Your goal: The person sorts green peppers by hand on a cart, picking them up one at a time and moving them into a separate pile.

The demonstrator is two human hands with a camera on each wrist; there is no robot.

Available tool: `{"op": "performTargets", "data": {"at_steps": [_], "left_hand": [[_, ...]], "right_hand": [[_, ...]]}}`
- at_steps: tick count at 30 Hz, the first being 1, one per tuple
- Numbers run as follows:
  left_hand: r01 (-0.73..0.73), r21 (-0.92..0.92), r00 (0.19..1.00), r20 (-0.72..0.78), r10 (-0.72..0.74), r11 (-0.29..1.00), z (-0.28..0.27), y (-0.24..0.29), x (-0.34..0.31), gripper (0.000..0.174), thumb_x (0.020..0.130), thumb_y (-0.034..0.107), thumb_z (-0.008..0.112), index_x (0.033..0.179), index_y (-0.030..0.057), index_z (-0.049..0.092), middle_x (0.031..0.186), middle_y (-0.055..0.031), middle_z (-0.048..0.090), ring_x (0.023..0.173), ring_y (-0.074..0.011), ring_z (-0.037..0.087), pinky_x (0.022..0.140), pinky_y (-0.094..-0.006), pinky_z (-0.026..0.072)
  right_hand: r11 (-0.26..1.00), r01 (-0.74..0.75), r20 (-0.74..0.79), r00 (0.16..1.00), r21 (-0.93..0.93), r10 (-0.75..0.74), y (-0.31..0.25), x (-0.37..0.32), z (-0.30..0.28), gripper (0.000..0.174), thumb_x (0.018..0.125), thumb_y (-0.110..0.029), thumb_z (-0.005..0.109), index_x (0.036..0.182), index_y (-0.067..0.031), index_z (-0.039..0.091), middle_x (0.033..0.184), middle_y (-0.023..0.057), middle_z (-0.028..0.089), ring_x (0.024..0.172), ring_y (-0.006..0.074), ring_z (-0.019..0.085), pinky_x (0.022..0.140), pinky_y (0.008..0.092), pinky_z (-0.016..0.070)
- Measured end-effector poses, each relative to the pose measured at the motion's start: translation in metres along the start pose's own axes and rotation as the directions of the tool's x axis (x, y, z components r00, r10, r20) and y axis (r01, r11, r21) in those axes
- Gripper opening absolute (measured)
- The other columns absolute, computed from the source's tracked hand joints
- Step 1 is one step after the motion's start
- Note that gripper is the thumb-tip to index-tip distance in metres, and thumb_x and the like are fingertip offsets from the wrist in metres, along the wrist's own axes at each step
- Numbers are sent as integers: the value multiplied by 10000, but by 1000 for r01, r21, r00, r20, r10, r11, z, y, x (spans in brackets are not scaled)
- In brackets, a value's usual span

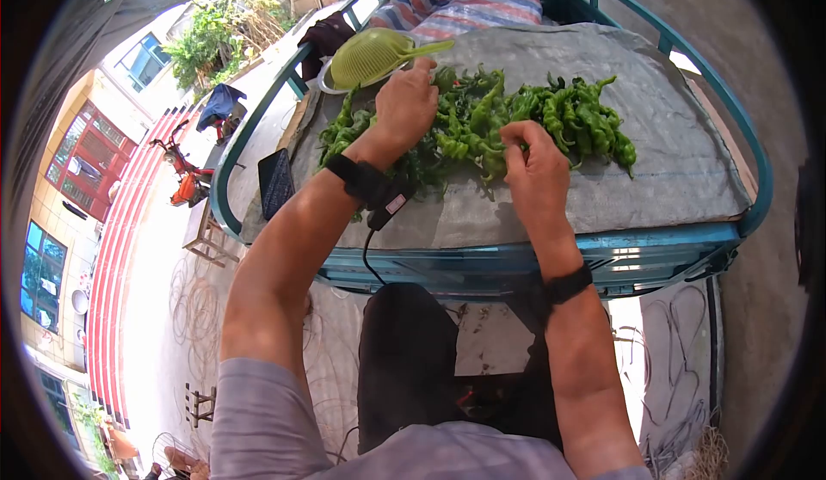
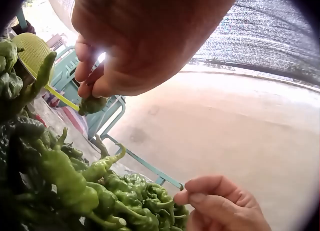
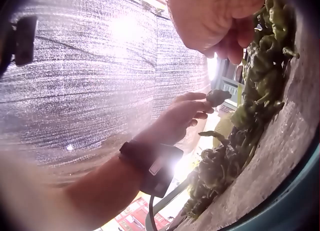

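My left hand (image 1: 404, 108) pinches a small green pepper (image 2: 92, 105) between thumb and fingers. It is raised over the left part of a long heap of green peppers (image 1: 589, 119), close to the handle of a yellow-green plastic strainer (image 1: 368, 57). In the right wrist view, that pepper juts beyond the left fingertips. My right hand (image 1: 539, 179) hovers at the near side of the heap with loosely bent fingers. Thumb and forefinger come near each other in the left wrist view, and nothing shows between them. Some peppers are hidden behind my left hand.
The heap lies on a grey sheet (image 1: 680, 170) over a teal cart bed with side rails (image 1: 761, 166). A dark phone (image 1: 275, 183) lies by the left rail. Striped bags (image 1: 482, 3) sit behind. Below the left wrist hangs a black cable (image 1: 368, 256).
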State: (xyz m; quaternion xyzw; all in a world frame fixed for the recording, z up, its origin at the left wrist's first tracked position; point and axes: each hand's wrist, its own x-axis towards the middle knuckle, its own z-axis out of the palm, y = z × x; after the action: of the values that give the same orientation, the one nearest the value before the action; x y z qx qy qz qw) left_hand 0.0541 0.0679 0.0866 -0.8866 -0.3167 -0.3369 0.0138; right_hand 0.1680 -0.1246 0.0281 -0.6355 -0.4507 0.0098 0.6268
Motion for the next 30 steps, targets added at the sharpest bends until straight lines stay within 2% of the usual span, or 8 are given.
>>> {"op": "performTargets", "data": {"at_steps": [3, 4, 8, 11, 15, 18, 22, 30], "left_hand": [[-126, -30, 966, 223, 130, 992, 2, 9, -6, 344, 931, 274, 640, 1202, 62, 658, 882, -162, 727, 932, -366, 695, 818, -462, 513], [-23, -112, 957, 283, 54, 993, 2, 12, -6, 344, 930, 283, 640, 1198, 68, 667, 881, -172, 728, 918, -362, 699, 827, -457, 518], [-16, 44, 978, 208, 7, 999, -6, -6, -3, 329, 881, 213, 644, 1173, 64, 679, 893, -155, 734, 886, -338, 701, 834, -441, 527], [-130, -11, 946, 298, 127, 991, -18, -24, -9, 324, 839, 162, 661, 1145, 60, 688, 930, -141, 733, 940, -328, 678, 864, -430, 516], [-261, 207, 950, 227, 213, 943, -47, -4, -34, 255, 852, 164, 675, 1094, 95, 711, 1054, -112, 710, 1084, -309, 605, 926, -425, 470], [-269, 51, 951, 174, 257, 962, -36, -8, -38, 237, 818, 148, 702, 1051, 121, 726, 970, -87, 689, 1062, -309, 587, 919, -434, 442], [-318, 155, 945, 129, 300, 935, -39, 18, -6, 271, 860, 179, 674, 1125, 150, 725, 1131, -65, 713, 1163, -303, 580, 999, -419, 366], [-181, -214, 838, 477, 265, 960, 46, 6, 114, 334, 1005, 242, 555, 1298, 114, 652, 1245, -119, 691, 1155, -288, 637, 1028, -376, 452]], "right_hand": [[1000, 24, -1, 1000, -2, -24, 2, 0, 0, 150, 914, -51, 602, 1038, -101, 671, 1009, 76, 692, 886, 296, 685, 754, 394, 533], [1000, 21, -1, 1000, -1, -21, 3, 0, 0, 150, 913, -52, 602, 1036, -102, 671, 1006, 77, 692, 885, 298, 685, 752, 395, 534], [1000, 26, -13, 1000, -11, -27, 1, -1, -1, 146, 910, -57, 599, 1028, -105, 670, 996, 77, 692, 881, 301, 685, 745, 401, 536], [998, 52, -17, 999, -27, -52, 2, -1, 1, 153, 907, -55, 597, 1031, -110, 668, 994, 71, 695, 870, 299, 687, 737, 402, 538], [995, 90, -31, 995, -50, -91, 3, -1, 3, 149, 906, -61, 604, 1033, -120, 654, 992, 63, 684, 860, 304, 683, 720, 409, 538], [992, 94, -54, 994, -86, -99, 4, -4, 6, 133, 901, -73, 617, 1020, -129, 640, 987, 60, 673, 854, 316, 680, 704, 428, 538], [992, 118, -33, 992, -50, -119, -1, -12, 12, 120, 892, -83, 628, 998, -139, 627, 972, 58, 664, 831, 333, 678, 682, 446, 543], [995, 49, 42, 998, -87, -46, -4, -14, 9, 132, 878, -14, 651, 975, -102, 667, 963, 73, 693, 825, 307, 696, 691, 393, 552]]}}
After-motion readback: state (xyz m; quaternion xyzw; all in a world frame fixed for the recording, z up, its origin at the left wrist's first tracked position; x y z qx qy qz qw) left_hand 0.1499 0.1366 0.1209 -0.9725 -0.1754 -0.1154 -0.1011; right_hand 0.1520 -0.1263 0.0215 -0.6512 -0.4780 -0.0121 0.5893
